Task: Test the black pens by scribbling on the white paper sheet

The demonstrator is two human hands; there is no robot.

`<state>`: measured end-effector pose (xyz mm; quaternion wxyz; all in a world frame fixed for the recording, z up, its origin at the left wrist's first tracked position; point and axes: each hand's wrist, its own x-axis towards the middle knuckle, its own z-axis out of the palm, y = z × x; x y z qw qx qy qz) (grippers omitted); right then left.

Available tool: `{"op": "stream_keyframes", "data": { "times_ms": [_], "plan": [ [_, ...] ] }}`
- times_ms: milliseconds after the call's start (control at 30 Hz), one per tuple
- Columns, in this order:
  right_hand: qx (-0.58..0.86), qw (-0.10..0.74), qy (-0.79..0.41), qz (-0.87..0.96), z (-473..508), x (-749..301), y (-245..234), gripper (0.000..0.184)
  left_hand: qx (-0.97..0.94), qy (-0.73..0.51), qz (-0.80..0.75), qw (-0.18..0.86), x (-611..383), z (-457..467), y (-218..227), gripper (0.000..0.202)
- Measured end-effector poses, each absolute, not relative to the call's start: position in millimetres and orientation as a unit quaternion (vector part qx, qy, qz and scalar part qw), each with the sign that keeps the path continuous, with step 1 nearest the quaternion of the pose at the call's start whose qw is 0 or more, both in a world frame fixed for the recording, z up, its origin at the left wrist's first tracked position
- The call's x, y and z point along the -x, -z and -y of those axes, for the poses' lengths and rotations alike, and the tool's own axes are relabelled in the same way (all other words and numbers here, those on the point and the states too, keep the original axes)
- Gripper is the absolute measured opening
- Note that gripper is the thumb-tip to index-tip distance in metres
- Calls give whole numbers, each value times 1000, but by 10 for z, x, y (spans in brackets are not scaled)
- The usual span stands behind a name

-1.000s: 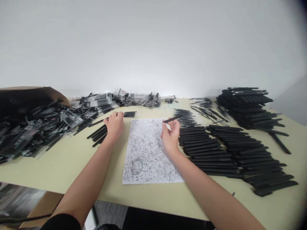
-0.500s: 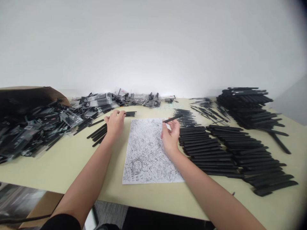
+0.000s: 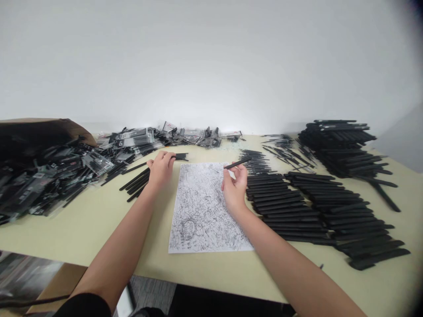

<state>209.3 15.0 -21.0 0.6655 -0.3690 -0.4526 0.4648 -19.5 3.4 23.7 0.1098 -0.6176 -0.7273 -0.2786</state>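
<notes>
Your right hand [image 3: 235, 187] pinches a slim black pen [image 3: 238, 163] near its lower end, thumb against fingertips. The rest of it angles up and right, free above the scribbled sheet [image 3: 201, 211] at centre frame. I judge it a light grip, suited to a thin, matte, plain stick. Your left hand [image 3: 161, 169], just left of the sheet's top edge, has its fingertips closed on a short black piece [image 3: 181, 156] low over the table [image 3: 99, 220]. Loose pens [image 3: 134, 182] lie beside that hand, and neat rows of black pens [image 3: 297, 207] fill the right of the frame, likely kept within reach.
</notes>
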Motion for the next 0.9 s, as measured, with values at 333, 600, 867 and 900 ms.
{"op": "stream_keyframes", "data": {
  "times_ms": [333, 600, 867, 900],
  "plan": [
    [369, 671, -478, 430, -110, -2087, 140, 32, 614, 298, 722, 117, 234, -32, -227, 24],
    [371, 670, -479, 427, -106, -2089, 129, 32, 604, 367, 701, 93, 288, -81, -196, 19],
    [373, 670, -479, 427, -110, -2088, 126, 31, 608, 365, 700, 84, 301, -74, -201, 21],
    [374, 670, -478, 428, -110, -2089, 128, 31, 608, 363, 701, 82, 304, -73, -205, 21]
  ]
}}
